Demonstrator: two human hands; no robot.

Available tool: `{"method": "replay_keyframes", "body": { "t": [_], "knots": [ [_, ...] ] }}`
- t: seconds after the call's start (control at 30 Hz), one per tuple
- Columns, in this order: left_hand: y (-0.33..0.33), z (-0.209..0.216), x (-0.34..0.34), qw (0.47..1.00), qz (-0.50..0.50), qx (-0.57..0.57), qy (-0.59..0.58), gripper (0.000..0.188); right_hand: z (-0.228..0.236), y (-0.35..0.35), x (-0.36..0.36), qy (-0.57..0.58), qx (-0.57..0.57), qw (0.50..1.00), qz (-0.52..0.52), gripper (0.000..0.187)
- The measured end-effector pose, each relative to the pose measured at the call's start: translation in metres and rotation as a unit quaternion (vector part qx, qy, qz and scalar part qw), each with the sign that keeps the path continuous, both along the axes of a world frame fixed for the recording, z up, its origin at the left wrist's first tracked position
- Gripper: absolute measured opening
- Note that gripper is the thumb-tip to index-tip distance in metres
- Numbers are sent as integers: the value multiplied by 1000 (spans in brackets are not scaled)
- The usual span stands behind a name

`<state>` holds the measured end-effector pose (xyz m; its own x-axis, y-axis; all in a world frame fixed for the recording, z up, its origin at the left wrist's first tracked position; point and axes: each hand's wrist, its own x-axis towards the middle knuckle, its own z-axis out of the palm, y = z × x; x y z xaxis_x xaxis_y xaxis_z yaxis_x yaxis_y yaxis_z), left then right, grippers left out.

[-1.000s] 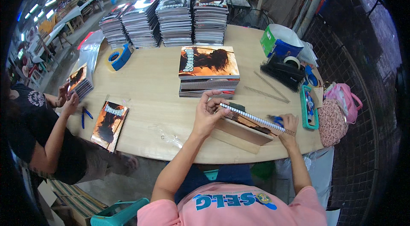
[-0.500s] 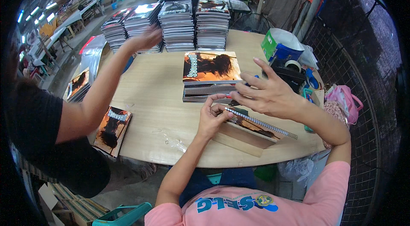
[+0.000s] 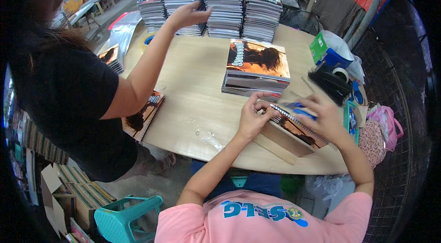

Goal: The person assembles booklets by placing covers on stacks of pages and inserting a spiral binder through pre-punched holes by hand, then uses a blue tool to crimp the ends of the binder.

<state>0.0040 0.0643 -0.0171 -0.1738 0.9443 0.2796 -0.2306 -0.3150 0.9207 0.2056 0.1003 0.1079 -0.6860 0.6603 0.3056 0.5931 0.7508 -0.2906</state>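
A spiral-bound notebook (image 3: 298,131) with an orange and black cover leans on a pale wooden stand (image 3: 294,144) at the table's front. My left hand (image 3: 254,118) is closed, thumb and fingers pinching the notebook's bound corner at the near end of its metal coil. Over the other half of the coil hovers my right hand (image 3: 321,116), smeared by motion. Beneath its fingers shows a blue-handled tool (image 3: 301,110); whether the hand grips it is unclear. Just beyond, a stack of similar books (image 3: 257,59) lies with its top cover facing up.
Tall stacks of books (image 3: 223,13) line the back. At left a person in black stretches an arm (image 3: 151,64) over the table, above another spiral notebook (image 3: 149,116). A black tape dispenser (image 3: 330,84), loose wire coils (image 3: 308,84) and a pink bag (image 3: 390,126) are at right.
My right hand has come down and to the right along the coil. My left hand keeps its pinch on the notebook. The view has shifted, and the other person leans further in.
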Motion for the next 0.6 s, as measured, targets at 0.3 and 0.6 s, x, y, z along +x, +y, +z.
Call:
{"method": "replay_keyframes", "body": {
  "t": [0.3,0.6],
  "knots": [
    [-19,24,17,870,243,182,388,41,-161,5,134,-2,50,968,-246,33],
    [-11,87,-88,749,375,269,476,28,-203,-7,126,9,76,951,-301,45]
  ]
}}
